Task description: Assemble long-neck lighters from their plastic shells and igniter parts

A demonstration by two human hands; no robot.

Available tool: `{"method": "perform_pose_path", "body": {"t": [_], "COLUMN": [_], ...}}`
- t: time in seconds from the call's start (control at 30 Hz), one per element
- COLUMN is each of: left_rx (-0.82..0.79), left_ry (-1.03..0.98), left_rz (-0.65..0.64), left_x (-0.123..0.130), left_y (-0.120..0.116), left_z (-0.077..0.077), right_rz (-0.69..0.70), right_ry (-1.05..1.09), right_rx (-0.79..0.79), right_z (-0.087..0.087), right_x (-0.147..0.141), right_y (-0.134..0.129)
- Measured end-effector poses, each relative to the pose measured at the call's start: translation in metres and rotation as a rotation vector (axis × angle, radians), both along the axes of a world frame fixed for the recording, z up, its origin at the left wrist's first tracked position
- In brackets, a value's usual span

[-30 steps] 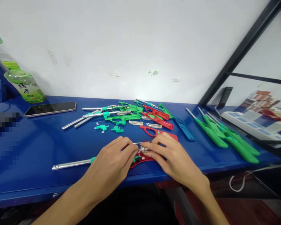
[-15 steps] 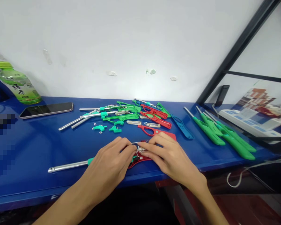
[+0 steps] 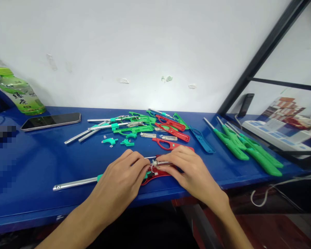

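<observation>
Lighter shell (image 3: 160, 173), red and lying open, sits near the front edge of the blue table (image 3: 41, 159), partly hidden beneath the left hand (image 3: 123, 174) and the right hand (image 3: 190, 169). From where I stand, the right thumb and fingers make a narrow pinch on a small silvery cylinder (image 3: 160, 163) just over the shell. The left fingertips are drawn close together by a white wire (image 3: 152, 167) at its end; whether they grip it, I cannot tell. A long metal tube (image 3: 75, 183) with a teal collar (image 3: 100, 177) runs in under the left hand, apparently already fitted to the shell, though the join is covered.

So this one looks about half assembled: tube and wire in place, cylinder perhaps not seated, shell uncovered. A red cover (image 3: 162, 144) lies just behind the right hand. Farther back, green shells (image 3: 136, 130), a blue shell (image 3: 202, 140) and loose clear tanks (image 3: 148, 135) remain in pieces, while several green lighters (image 3: 232, 147) at the right look complete.
</observation>
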State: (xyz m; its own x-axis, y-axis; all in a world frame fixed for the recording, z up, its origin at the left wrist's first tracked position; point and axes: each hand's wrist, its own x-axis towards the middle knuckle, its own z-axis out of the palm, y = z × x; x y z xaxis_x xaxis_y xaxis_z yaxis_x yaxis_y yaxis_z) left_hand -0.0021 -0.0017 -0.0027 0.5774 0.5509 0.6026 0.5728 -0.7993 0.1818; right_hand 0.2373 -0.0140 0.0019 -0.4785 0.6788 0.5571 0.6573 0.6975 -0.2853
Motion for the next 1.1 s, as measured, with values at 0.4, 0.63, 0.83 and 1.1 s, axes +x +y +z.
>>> {"method": "perform_pose_path", "body": {"t": [0.4, 0.63, 0.83, 1.1], "left_rx": [0.016, 0.079, 0.052, 0.076], "left_ry": [0.03, -0.025, -0.008, -0.013], "left_rz": [-0.034, 0.006, -0.031, 0.03], "left_x": [-0.0022, 0.001, -0.0001, -0.0019], "left_y": [0.0003, 0.0005, 0.0022, -0.006], "left_z": [-0.0029, 0.0001, -0.0012, 0.0025], "right_rz": [0.039, 0.019, 0.029, -0.004], "right_ry": [-0.031, 0.002, -0.002, 0.0], "right_rx": [0.014, 0.016, 0.023, 0.002], "right_z": [0.0012, 0.0001, -0.0006, -0.0023], "right_x": [-0.0006, 0.0003, 0.0003, 0.0017], "right_y": [-0.0003, 0.0011, 0.0004, 0.0021]}}
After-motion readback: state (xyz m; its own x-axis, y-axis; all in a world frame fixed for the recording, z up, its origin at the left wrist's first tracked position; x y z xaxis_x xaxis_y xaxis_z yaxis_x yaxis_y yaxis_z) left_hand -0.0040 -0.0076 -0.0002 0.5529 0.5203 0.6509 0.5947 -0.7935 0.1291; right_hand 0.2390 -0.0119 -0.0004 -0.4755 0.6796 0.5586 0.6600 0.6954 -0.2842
